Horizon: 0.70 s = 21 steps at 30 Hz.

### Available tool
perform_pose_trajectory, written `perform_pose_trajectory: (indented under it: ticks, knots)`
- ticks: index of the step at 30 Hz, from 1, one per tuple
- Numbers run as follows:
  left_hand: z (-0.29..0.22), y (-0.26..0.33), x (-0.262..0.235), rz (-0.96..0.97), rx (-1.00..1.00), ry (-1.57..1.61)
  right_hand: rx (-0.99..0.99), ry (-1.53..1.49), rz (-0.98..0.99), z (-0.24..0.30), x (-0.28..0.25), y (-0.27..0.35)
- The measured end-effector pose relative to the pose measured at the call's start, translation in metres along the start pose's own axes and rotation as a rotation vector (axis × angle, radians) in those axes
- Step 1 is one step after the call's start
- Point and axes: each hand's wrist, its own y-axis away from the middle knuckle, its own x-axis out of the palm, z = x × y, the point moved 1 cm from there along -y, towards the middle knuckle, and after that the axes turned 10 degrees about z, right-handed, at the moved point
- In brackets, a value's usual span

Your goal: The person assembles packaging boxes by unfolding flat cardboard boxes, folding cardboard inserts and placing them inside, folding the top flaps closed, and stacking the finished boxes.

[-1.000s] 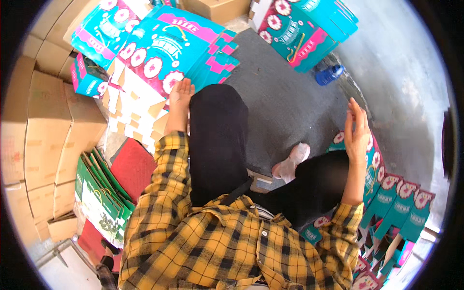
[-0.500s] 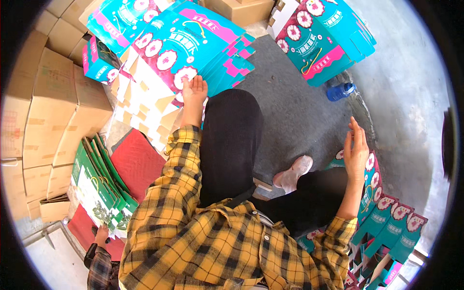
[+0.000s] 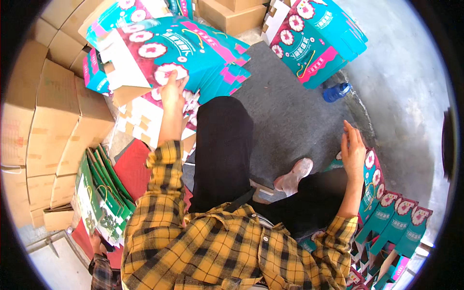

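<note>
My left hand point(image 3: 174, 92) grips the near edge of a flat printed carton point(image 3: 166, 38), teal, maroon and pink with white flower-like rounds. That carton is tilted up off a fanned stack of similar cartons point(image 3: 212, 89), its white inner flaps showing at the left. A yellow cord handle lies across its face. My right hand point(image 3: 353, 150) hangs in the air above my bent leg with its fingers loosely apart and nothing in them. Closest to it is a row of opened teal cartons point(image 3: 386, 217) at the lower right.
Another pile of flat cartons point(image 3: 309, 43) lies at the far right, near a blue bottle point(image 3: 337, 92). Brown cardboard boxes point(image 3: 55, 104) are stacked along the left. At the lower left, another person's hand point(image 3: 96, 243) is by green paper bags point(image 3: 113, 205) on red matting point(image 3: 133, 166).
My left hand has turned from palm up to gripping the top carton, whose near left side has risen and shifted left. My right hand has dropped slightly.
</note>
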Motion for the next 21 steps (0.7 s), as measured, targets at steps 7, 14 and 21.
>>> perform_pose_trajectory:
  ticks: [7,14,21]
  knots:
    - [-0.059,0.125,0.093,0.399,0.342,-0.832,-0.035,-0.027,-0.007,-0.008,-0.004,0.003]
    - [0.017,0.233,0.133,0.948,0.776,-1.185,0.367,-1.354,0.007,-0.025,0.001,-0.012]
    - [0.114,0.278,0.093,1.454,0.584,-1.382,0.649,-1.528,0.138,-0.063,0.019,0.001]
